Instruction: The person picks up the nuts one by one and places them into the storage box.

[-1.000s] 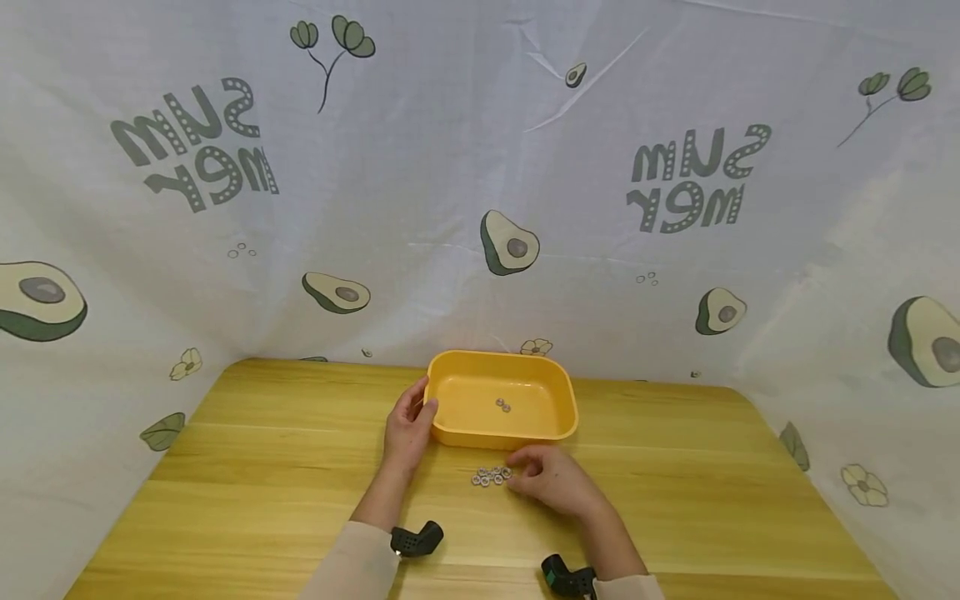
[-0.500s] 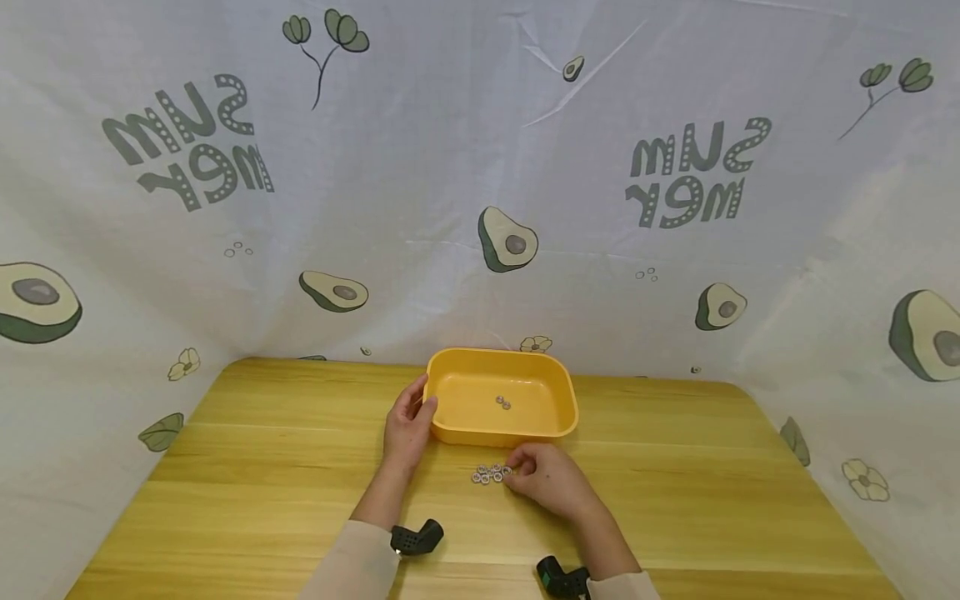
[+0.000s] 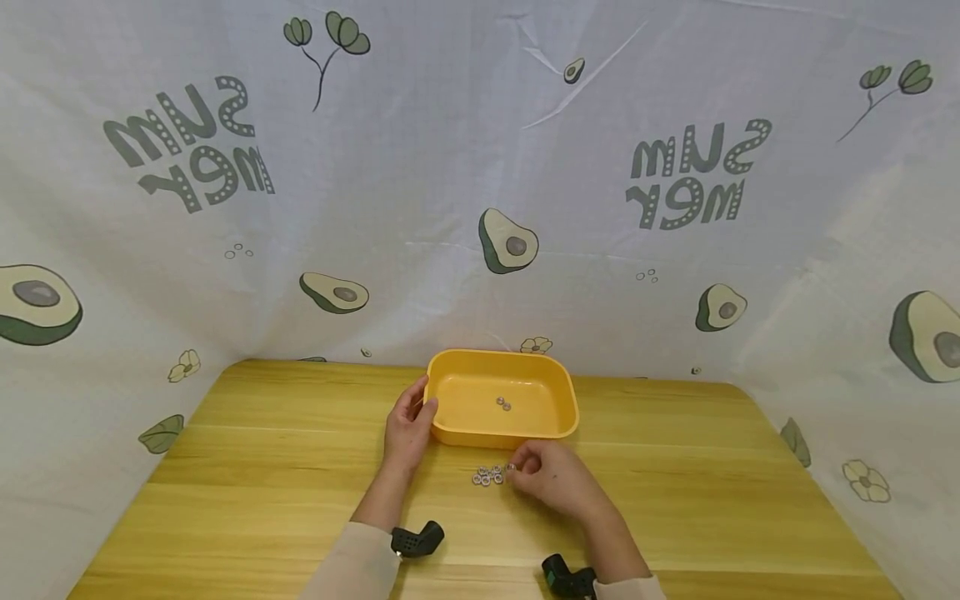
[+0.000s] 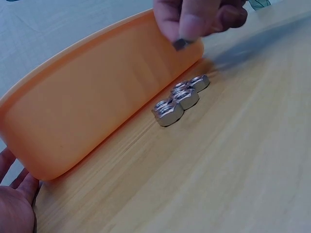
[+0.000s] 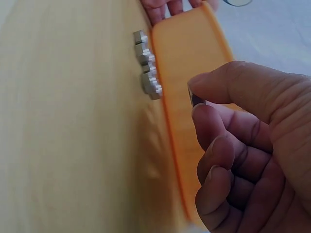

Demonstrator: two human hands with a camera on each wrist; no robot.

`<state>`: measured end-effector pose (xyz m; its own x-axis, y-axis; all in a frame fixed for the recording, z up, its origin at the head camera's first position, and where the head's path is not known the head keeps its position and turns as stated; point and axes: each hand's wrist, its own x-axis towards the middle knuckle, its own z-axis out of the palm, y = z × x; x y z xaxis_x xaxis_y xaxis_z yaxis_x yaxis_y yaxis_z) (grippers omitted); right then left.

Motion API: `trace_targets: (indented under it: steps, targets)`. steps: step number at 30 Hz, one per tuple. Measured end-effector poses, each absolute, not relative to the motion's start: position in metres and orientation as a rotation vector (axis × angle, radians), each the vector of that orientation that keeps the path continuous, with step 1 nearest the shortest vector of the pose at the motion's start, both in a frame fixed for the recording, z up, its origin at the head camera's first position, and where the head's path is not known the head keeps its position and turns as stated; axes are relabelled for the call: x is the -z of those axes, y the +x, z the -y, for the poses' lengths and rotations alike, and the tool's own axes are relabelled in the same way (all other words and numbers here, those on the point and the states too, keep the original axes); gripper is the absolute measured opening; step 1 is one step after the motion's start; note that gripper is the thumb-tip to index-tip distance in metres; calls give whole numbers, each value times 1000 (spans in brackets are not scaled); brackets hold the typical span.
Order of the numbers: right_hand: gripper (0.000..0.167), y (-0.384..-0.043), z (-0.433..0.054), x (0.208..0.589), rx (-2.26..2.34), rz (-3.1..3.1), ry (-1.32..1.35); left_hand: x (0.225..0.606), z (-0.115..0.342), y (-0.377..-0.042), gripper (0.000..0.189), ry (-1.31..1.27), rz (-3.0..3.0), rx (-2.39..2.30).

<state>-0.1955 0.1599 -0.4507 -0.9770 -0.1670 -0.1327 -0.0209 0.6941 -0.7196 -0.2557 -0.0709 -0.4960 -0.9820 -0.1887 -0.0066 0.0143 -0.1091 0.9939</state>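
My right hand pinches a hex nut between thumb and index finger, its other fingers curled into the palm. The nut is held above the table in front of the yellow tub. Just left of that hand, a cluster of several silver nuts lies on the table near the tub's front wall. Two more nuts lie on the tub's floor. My left hand rests against the outside of the tub's left end, fingers along the wall and thumb near the front corner.
A wooden table bears the tub and the nuts. Behind it hangs a white cloth printed with avocados. Black wrist cameras sit on both forearms.
The right hand has taken the rightmost nut from the cluster and lifted it a little away to the right. The left hand and the tub have stayed in place.
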Motion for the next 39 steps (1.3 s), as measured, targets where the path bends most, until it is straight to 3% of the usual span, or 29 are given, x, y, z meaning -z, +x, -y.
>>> trace_targets:
  steps: [39]
  targets:
    - [13, -200, -151, 411, 1279, -2909, -87, 495, 70, -254, 45, 202, 2019, 2197]
